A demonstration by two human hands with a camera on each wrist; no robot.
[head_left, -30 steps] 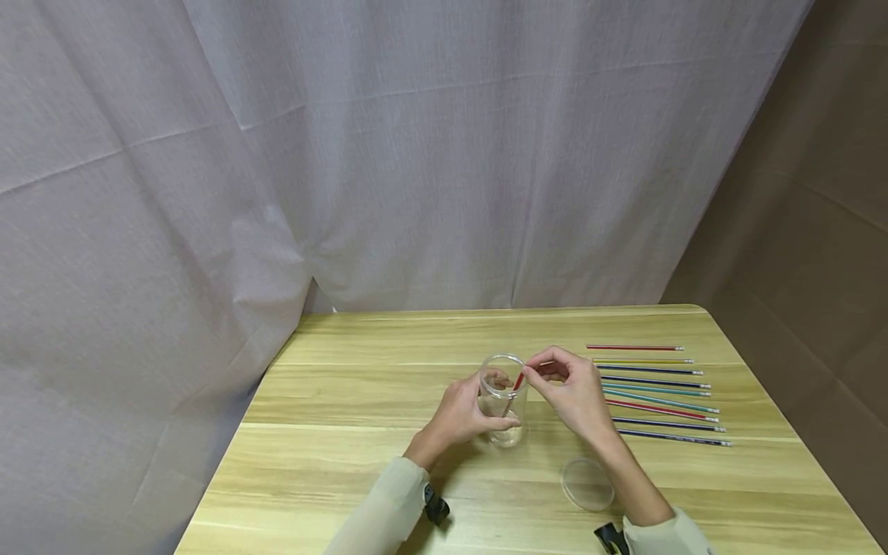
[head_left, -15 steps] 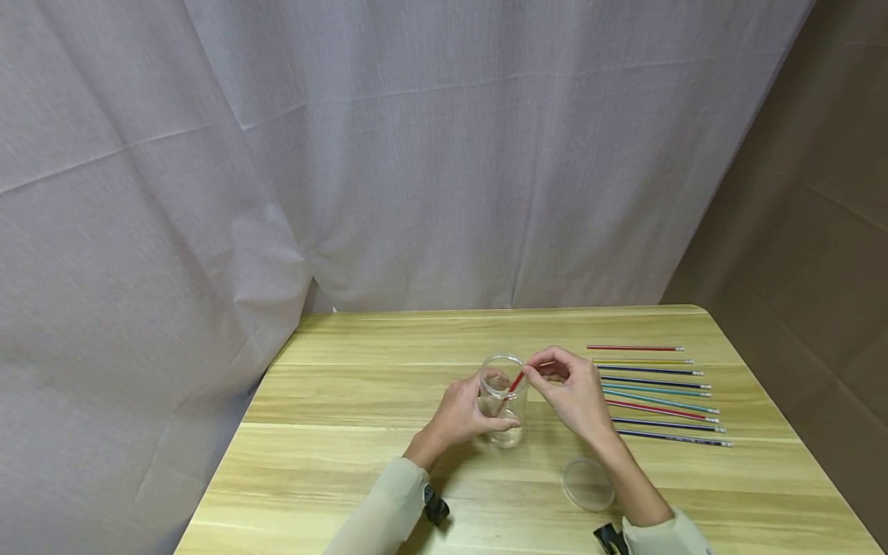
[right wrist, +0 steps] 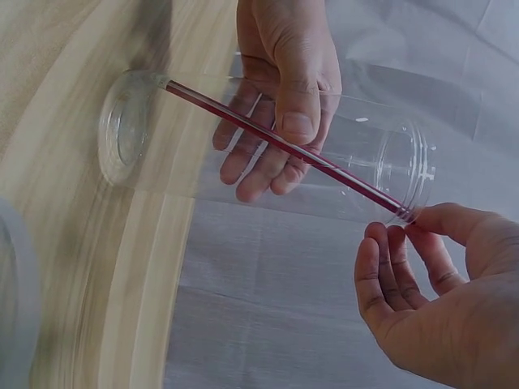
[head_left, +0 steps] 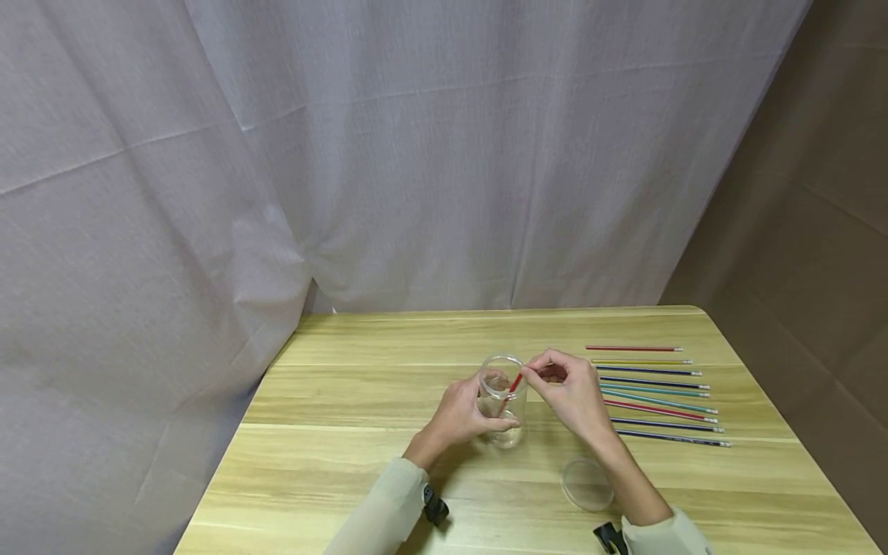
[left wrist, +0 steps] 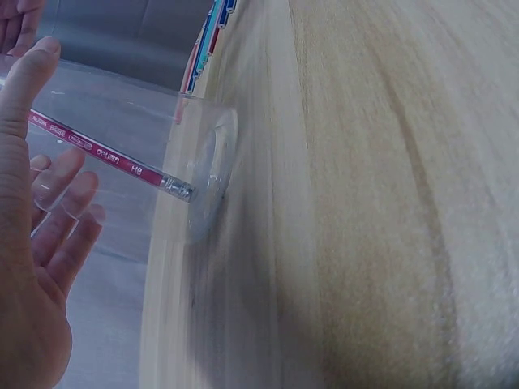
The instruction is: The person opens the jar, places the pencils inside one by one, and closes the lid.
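Note:
A tall clear plastic jar (head_left: 509, 428) stands upright on the wooden table. My left hand (head_left: 461, 412) grips it, thumb on the near side and fingers round the far side. Inside the jar a red pencil (right wrist: 268, 136) leans diagonally, its metal-capped eraser end down by the jar's bottom, as the left wrist view shows. My right hand (head_left: 570, 391) pinches the pencil's upper end between thumb and forefinger, right at the jar's rim.
Several pencils, including a yellow pencil (head_left: 641, 361) and a red pencil (head_left: 634, 348), lie in a row on the right of the table. A clear round lid (head_left: 586, 485) lies near my right forearm. A grey curtain (head_left: 444, 169) hangs behind the table (head_left: 361, 385).
The red pencil's lower part has swung slightly left inside the jar since the earliest frame. Both hands stay almost where they were.

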